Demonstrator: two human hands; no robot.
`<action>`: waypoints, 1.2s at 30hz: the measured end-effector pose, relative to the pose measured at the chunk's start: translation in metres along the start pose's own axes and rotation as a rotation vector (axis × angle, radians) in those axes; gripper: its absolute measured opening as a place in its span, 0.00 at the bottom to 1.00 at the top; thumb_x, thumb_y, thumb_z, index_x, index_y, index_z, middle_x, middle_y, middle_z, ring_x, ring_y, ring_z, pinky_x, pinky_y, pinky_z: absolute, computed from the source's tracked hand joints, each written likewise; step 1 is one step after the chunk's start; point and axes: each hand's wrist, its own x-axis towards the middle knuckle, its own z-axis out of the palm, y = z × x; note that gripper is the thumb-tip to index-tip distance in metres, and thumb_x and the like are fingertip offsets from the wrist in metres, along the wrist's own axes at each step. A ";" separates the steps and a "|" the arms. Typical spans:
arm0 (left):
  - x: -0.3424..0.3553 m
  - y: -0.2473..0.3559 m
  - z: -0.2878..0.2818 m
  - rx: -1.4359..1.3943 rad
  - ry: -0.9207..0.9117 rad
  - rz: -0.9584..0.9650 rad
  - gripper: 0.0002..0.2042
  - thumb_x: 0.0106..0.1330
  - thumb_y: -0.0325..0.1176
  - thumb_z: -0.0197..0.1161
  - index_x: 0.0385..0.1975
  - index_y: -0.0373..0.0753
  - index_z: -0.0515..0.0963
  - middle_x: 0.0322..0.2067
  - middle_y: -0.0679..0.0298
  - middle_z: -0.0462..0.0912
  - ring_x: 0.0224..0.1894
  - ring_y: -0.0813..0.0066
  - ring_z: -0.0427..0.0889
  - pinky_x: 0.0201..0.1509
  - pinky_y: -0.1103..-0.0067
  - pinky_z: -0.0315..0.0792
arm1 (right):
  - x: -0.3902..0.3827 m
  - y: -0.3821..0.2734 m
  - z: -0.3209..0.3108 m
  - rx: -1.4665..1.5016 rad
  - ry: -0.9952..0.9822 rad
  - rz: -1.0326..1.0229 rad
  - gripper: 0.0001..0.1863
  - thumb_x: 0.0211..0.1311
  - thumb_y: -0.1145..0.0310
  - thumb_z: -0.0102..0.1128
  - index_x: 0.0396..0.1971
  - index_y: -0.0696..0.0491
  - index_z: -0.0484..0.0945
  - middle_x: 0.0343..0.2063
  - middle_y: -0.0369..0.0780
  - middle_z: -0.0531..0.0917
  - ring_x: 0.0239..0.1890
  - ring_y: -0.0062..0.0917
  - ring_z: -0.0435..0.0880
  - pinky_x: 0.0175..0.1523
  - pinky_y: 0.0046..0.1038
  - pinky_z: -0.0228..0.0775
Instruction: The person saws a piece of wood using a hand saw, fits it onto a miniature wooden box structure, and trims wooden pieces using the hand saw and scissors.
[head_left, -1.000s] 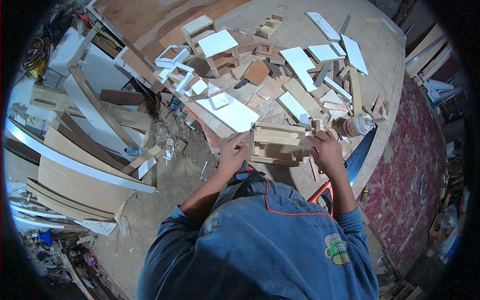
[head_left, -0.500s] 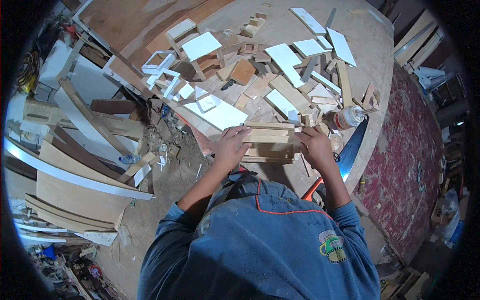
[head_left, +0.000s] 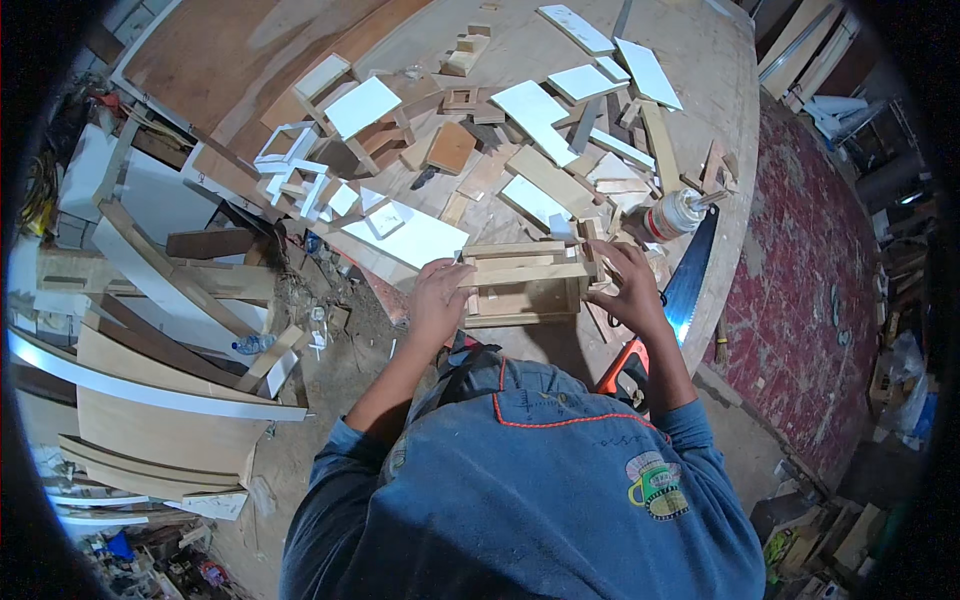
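A small open wooden box point(head_left: 522, 318) lies at the near edge of the workbench, just in front of me. Across its opening, lengthwise, runs a pale wooden strip point(head_left: 530, 273). My left hand point(head_left: 438, 300) is closed on the box's left end, with its fingertips over the end of the strip. At the opposite end, my right hand point(head_left: 632, 285) curves around the box's right side, thumb and fingers somewhat apart and touching the wood. The palm hides part of what its fingers press on.
To the right are a glue jar point(head_left: 672, 215) with a stick in it and a handsaw point(head_left: 692, 275) with an orange handle point(head_left: 625, 370). White-faced board offcuts point(head_left: 535, 118) and small wooden frames point(head_left: 290, 147) cover the bench beyond. Curved panels point(head_left: 160, 370) stand at left.
My right thumb and fingers have spread apart and shifted outward, so the strip's right end shows more. The view has shifted slightly; my left hand keeps its place on the box.
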 end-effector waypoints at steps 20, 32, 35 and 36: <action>0.002 0.003 -0.003 -0.017 -0.047 0.001 0.16 0.51 0.28 0.65 0.42 0.38 0.80 0.43 0.57 0.82 0.52 0.57 0.73 0.59 0.69 0.66 | -0.012 0.021 0.016 0.089 -0.006 0.098 0.26 0.44 0.73 0.70 0.49 0.46 0.78 0.41 0.45 0.80 0.46 0.40 0.77 0.51 0.35 0.70; -0.002 0.005 0.001 -0.076 -0.014 -0.166 0.25 0.50 0.29 0.67 0.53 0.39 0.75 0.48 0.52 0.79 0.54 0.56 0.73 0.58 0.69 0.67 | -0.010 0.029 0.025 0.125 0.018 0.113 0.22 0.46 0.79 0.66 0.45 0.46 0.80 0.40 0.44 0.81 0.44 0.40 0.78 0.49 0.35 0.71; -0.008 0.005 -0.001 -0.108 0.093 -0.134 0.28 0.51 0.29 0.66 0.56 0.37 0.72 0.48 0.50 0.78 0.54 0.56 0.74 0.58 0.69 0.67 | -0.011 0.031 0.025 0.086 0.055 0.108 0.22 0.45 0.80 0.66 0.43 0.47 0.80 0.39 0.44 0.81 0.44 0.39 0.79 0.47 0.35 0.71; -0.011 0.002 -0.001 -0.105 0.095 -0.136 0.28 0.51 0.29 0.66 0.56 0.37 0.72 0.48 0.50 0.78 0.54 0.56 0.74 0.58 0.69 0.67 | -0.011 0.031 0.025 0.088 0.053 0.106 0.22 0.45 0.80 0.66 0.43 0.47 0.80 0.39 0.44 0.81 0.44 0.39 0.79 0.47 0.35 0.71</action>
